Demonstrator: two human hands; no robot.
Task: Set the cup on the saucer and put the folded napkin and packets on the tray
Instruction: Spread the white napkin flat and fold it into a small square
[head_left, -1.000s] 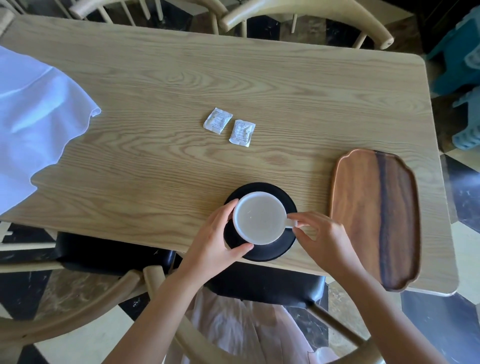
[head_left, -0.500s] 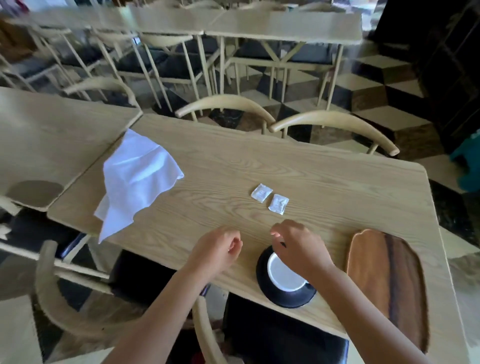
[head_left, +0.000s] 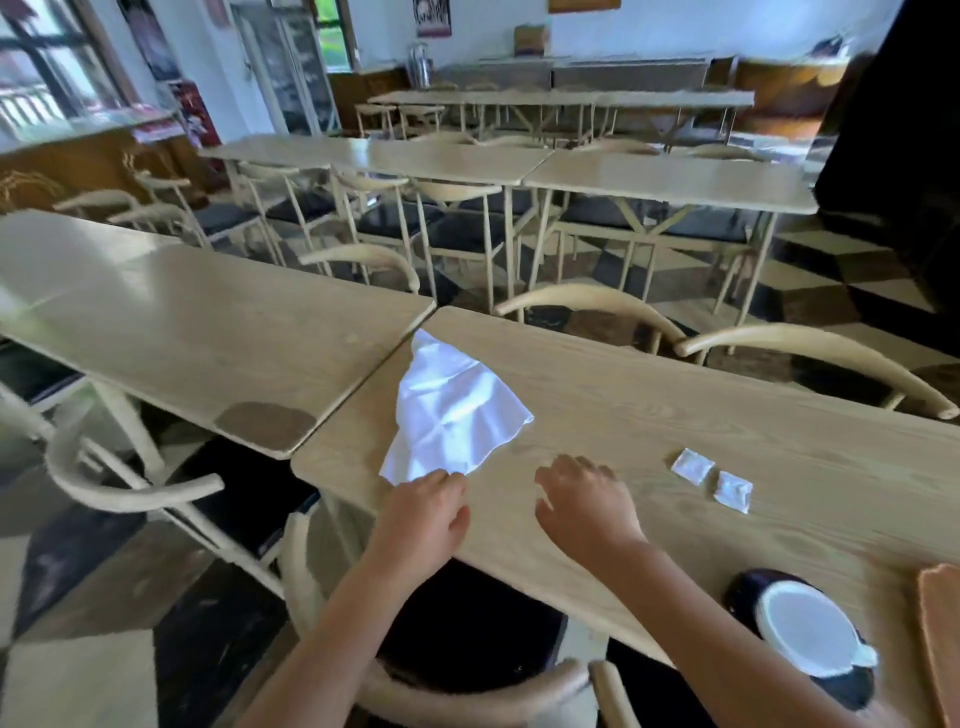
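A white cup (head_left: 805, 634) stands on a black saucer (head_left: 748, 587) near the table's front edge at the lower right. A white cloth napkin (head_left: 452, 410) lies spread and rumpled at the table's left end. My left hand (head_left: 423, 512) touches the napkin's near corner, fingers curled; whether it grips the cloth is unclear. My right hand (head_left: 587, 501) hovers open over the bare wood right of the napkin. Two small white packets (head_left: 711, 480) lie side by side further right. Only the edge of the wooden tray (head_left: 940, 623) shows at the far right.
My table (head_left: 649, 415) butts against another table (head_left: 182, 322) on the left. Curved wooden chair backs (head_left: 810, 353) line the far side, and one chair (head_left: 467, 696) stands below my arms. More tables and chairs fill the room behind.
Both hands left the cup and saucer and moved left toward the napkin. The view swung up and left, pushing cup and tray to the lower right corner.
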